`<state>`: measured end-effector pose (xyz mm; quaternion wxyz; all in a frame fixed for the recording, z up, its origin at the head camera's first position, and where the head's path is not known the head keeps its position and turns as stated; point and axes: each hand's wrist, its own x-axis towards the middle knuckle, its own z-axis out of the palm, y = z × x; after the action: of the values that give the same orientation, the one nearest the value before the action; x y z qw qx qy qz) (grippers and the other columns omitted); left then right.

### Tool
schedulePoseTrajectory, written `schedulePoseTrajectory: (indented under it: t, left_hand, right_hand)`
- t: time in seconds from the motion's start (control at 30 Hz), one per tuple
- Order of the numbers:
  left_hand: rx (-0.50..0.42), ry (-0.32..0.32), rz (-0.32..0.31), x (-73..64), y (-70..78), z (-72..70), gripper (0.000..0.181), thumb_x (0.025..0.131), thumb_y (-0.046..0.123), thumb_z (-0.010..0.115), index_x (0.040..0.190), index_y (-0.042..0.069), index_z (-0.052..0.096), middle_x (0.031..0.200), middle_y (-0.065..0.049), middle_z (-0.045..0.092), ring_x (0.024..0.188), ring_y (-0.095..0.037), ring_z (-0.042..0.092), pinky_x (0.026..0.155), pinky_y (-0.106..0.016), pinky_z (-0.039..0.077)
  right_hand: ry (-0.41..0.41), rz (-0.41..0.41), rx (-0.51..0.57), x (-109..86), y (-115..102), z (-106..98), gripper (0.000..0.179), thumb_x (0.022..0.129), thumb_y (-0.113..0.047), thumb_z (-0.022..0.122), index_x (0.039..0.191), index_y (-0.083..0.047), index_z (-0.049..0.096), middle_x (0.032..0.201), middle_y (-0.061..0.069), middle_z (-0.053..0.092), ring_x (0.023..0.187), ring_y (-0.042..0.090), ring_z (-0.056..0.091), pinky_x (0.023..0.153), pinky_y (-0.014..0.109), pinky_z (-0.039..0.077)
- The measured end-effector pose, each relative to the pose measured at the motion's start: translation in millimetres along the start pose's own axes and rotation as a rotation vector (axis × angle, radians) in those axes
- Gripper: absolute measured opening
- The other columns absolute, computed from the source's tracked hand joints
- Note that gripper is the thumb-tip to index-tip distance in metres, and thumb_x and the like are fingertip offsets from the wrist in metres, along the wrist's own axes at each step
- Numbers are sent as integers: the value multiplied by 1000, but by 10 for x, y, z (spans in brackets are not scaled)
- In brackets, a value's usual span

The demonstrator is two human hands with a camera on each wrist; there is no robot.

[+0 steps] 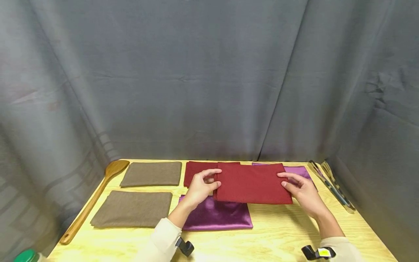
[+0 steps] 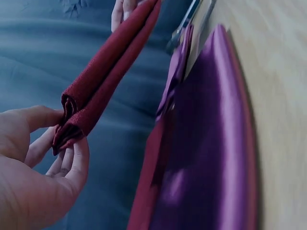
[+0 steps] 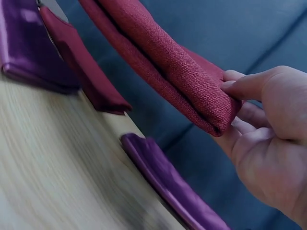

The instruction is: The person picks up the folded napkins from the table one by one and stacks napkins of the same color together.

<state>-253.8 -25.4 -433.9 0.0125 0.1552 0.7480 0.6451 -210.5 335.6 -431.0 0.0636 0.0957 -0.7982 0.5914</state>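
Note:
A folded dark red cloth (image 1: 253,183) is held up above the table between both hands. My left hand (image 1: 199,187) pinches its left end, and my right hand (image 1: 304,193) pinches the right end. In the left wrist view the thick folded layers of the red cloth (image 2: 103,76) show at the left hand (image 2: 43,167). The right hand (image 3: 273,134) grips a corner of the red cloth (image 3: 187,81) with thumb and fingers. Beneath it lies a folded shiny purple cloth (image 1: 216,218). Behind are a second red cloth (image 1: 198,171) and another purple cloth (image 1: 299,171), both partly hidden.
Two folded brown cloths (image 1: 150,174) (image 1: 134,209) lie on the left of the wooden table (image 1: 262,243). A wooden spatula (image 1: 91,198) runs along the left edge. Metal tongs (image 1: 334,185) lie at the right edge. A green lid (image 1: 27,255) shows at the lower left. Grey curtains (image 1: 196,80) surround the table.

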Motion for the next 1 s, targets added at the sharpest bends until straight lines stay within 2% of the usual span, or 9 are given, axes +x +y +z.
schedulePoseTrajectory:
  t: [0.2,0.37,0.6,0.83,1.0]
  left_hand:
    - [44,30,16,62,12,-253,43,87,3,77,129,9,72,136,-16,65,102,-19,66,81,-19,51]
    - [39,30,1,95,-23,-396,45,88,3,76,132,8,70,136,-16,65,98,-14,63,80,-19,51]
    - [-6,48,-40,135,-103,-536,47,90,-2,71,136,7,67,135,-16,64,91,-7,60,76,-16,52]
    - [-22,62,-73,203,-189,-654,48,91,-3,69,138,7,65,144,-14,60,93,-8,57,78,-17,49]
    - [-25,65,-82,233,-207,-735,49,92,-4,68,140,6,64,140,-16,59,87,-8,55,74,-16,49]
  right_hand:
    - [-19,28,14,163,-93,187,41,103,-9,62,140,5,55,110,-15,67,94,1,68,77,23,61]
    - [-29,66,68,299,-128,315,42,103,-9,61,142,3,54,109,-12,66,91,4,69,75,27,62]
    - [-52,106,163,479,-50,477,43,103,-9,61,144,1,53,108,-10,68,90,5,70,75,29,63]
    - [-62,111,185,616,-10,593,42,103,-9,61,143,0,54,107,-12,69,87,5,71,74,28,62]
    - [-62,125,217,710,10,676,43,103,-6,59,144,3,52,105,-10,69,87,5,71,74,27,62]
